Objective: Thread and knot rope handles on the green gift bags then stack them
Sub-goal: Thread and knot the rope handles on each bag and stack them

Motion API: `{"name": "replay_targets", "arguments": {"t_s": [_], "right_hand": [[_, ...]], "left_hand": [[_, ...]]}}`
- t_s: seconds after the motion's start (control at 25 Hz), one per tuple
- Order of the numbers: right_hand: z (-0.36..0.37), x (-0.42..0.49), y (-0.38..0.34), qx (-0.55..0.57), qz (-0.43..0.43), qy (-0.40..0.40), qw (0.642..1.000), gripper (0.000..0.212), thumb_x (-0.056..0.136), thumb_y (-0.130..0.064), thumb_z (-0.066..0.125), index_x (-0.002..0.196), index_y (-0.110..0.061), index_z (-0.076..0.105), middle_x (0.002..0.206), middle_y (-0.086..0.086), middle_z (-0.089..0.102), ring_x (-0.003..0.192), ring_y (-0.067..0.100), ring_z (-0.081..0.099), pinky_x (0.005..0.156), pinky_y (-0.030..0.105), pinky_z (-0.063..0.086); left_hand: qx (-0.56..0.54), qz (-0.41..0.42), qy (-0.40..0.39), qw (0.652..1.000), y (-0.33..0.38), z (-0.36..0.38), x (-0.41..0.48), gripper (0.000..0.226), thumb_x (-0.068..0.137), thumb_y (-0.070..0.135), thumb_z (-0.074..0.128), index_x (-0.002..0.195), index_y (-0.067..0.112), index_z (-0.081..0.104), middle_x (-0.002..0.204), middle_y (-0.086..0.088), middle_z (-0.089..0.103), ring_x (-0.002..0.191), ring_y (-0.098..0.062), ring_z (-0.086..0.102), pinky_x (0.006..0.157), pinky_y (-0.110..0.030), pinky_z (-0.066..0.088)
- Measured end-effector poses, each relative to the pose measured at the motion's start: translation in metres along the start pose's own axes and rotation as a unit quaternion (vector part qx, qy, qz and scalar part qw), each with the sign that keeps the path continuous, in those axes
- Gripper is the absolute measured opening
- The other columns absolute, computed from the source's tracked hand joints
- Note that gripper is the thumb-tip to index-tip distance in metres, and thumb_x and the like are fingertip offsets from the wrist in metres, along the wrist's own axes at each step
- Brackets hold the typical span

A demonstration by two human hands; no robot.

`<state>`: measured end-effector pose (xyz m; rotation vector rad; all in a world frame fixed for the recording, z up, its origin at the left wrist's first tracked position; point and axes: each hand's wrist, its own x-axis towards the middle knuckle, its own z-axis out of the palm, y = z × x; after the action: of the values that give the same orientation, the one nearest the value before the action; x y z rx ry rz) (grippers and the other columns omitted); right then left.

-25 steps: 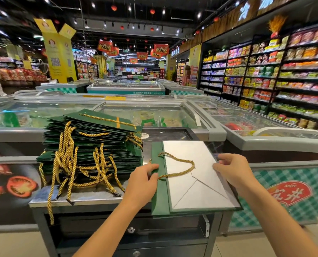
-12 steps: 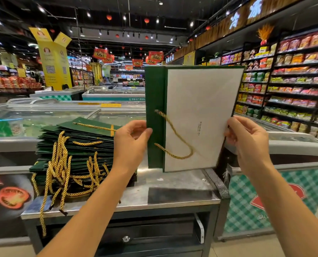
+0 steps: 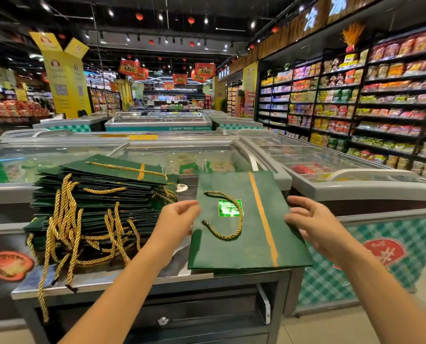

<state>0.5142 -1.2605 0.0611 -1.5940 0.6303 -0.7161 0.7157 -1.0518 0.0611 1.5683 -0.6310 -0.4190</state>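
I see the green gift bag (image 3: 246, 247) lying flat on the right half of the steel table (image 3: 122, 278), printed face up. Its near corner juts past the table's front right edge. A gold rope handle (image 3: 223, 237) is threaded into the bag and lies curled in a loop on its face, crossing a shiny green square label (image 3: 230, 208). An orange stripe (image 3: 264, 219) runs down the bag to the right of that loop.

My left hand (image 3: 179, 217) sits at the bag's left edge with thumb and fingertips right against it. From here I cannot tell whether it pinches the paper or only touches it. My right hand (image 3: 313, 219) is at the opposite edge, wide, with its fingers spread and loosely bent. Their tips touch the bag's right side and nothing is clasped in the palm.

To the left stands the stack of finished bags (image 3: 95, 202), tall and slightly fanned, just beside the left hand but apart from the single bag. Its many gold handles spill over the table's front edge. A small white round thing (image 3: 181, 187) sits on the table between the stack and the bag.

A drawer knob (image 3: 163, 320) shows below the tabletop. Glass-topped freezer chests (image 3: 182, 155) stand behind the table, and stocked shelves (image 3: 381, 95) line the right wall.
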Motion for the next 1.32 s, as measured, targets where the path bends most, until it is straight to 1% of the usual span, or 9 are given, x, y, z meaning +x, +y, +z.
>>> {"name": "replay_targets", "arguments": {"t_s": [0.12,0.2,0.28,0.4,0.48,0.64,0.96,1.2,1.32], "right_hand": [[0.01,0.015,0.009,-0.12,-0.016,-0.001,0.993,0.032,0.094,0.005,0.06,0.114,-0.019,0.063,0.078,-0.007,0.078,0.068,0.006,0.071,0.062,0.033,0.06],[0.024,0.028,0.006,-0.159,-0.02,0.0,0.987,0.032,0.095,0.002,0.06,0.098,-0.029,0.064,0.077,-0.012,0.073,0.066,0.005,0.068,0.066,0.035,0.059],[0.036,0.048,0.005,-0.186,-0.012,-0.005,0.983,0.035,0.093,0.001,0.061,0.085,-0.033,0.062,0.075,-0.009,0.069,0.055,0.003,0.06,0.056,0.028,0.052],[0.053,0.089,0.013,-0.261,-0.027,-0.012,0.965,0.014,0.082,-0.014,0.063,0.092,-0.01,0.072,0.083,0.013,0.074,0.06,0.022,0.066,0.061,0.038,0.053],[0.062,0.117,0.019,-0.335,-0.035,-0.02,0.941,0.035,0.079,-0.026,0.062,0.104,-0.002,0.07,0.098,0.021,0.072,0.09,0.039,0.068,0.08,0.047,0.056],[0.077,0.146,0.018,-0.422,-0.04,-0.024,0.905,0.035,0.094,-0.029,0.059,0.12,-0.006,0.066,0.118,0.017,0.069,0.119,0.04,0.056,0.102,0.048,0.047],[0.078,0.164,0.03,-0.558,-0.074,-0.035,0.826,0.038,0.105,-0.04,0.045,0.132,-0.019,0.06,0.136,0.009,0.06,0.13,0.037,0.042,0.102,0.045,0.035],[0.109,0.17,0.04,-0.588,-0.138,-0.154,0.782,0.063,0.108,-0.051,0.026,0.163,-0.023,0.015,0.17,0.01,0.013,0.157,0.029,0.009,0.125,0.046,0.014],[0.114,0.176,0.055,-0.617,-0.122,-0.174,0.757,0.061,0.108,-0.05,0.019,0.163,-0.024,0.012,0.169,0.011,0.016,0.155,0.03,0.015,0.124,0.048,0.016]], "left_hand": [[0.161,0.021,-0.021,0.987,-0.006,0.01,0.01,0.048,0.092,0.007,0.065,0.138,0.011,0.055,0.126,-0.002,0.059,0.107,-0.008,0.062,0.081,-0.011,0.05],[0.247,0.007,-0.032,0.968,-0.003,0.015,0.023,0.033,0.093,0.004,0.059,0.119,0.023,0.061,0.116,0.001,0.06,0.106,-0.02,0.059,0.082,-0.023,0.045],[0.311,-0.017,-0.023,0.95,-0.001,0.02,0.043,0.03,0.092,0.001,0.052,0.085,0.03,0.047,0.098,-0.002,0.058,0.083,-0.026,0.056,0.069,-0.029,0.042],[0.366,-0.044,0.016,0.93,0.001,0.026,0.073,0.039,0.089,-0.001,0.048,0.075,0.03,0.029,0.11,-0.01,0.051,0.089,-0.032,0.058,0.069,-0.04,0.048],[0.376,-0.041,0.04,0.925,0.001,0.028,0.092,0.032,0.09,-0.002,0.049,0.083,0.027,0.04,0.115,-0.013,0.051,0.099,-0.031,0.055,0.085,-0.044,0.051],[0.388,-0.039,0.088,0.916,-0.01,0.033,0.125,0.043,0.091,-0.004,0.053,0.133,0.003,0.053,0.138,-0.017,0.053,0.123,-0.033,0.052,0.093,-0.04,0.047],[0.394,0.0,0.116,0.912,-0.041,0.04,0.147,0.043,0.099,0.012,0.051,0.141,0.008,0.05,0.15,-0.014,0.043,0.132,-0.031,0.047,0.102,-0.04,0.041],[0.566,0.014,-0.018,0.824,-0.062,0.045,0.153,0.065,0.103,0.055,0.029,0.158,0.022,0.025,0.166,-0.013,0.014,0.154,-0.033,0.008,0.124,-0.046,0.012],[0.578,0.022,-0.016,0.815,-0.068,0.051,0.156,0.064,0.103,0.056,0.023,0.159,0.024,0.023,0.167,-0.014,0.012,0.154,-0.034,0.004,0.125,-0.047,0.005]]}}
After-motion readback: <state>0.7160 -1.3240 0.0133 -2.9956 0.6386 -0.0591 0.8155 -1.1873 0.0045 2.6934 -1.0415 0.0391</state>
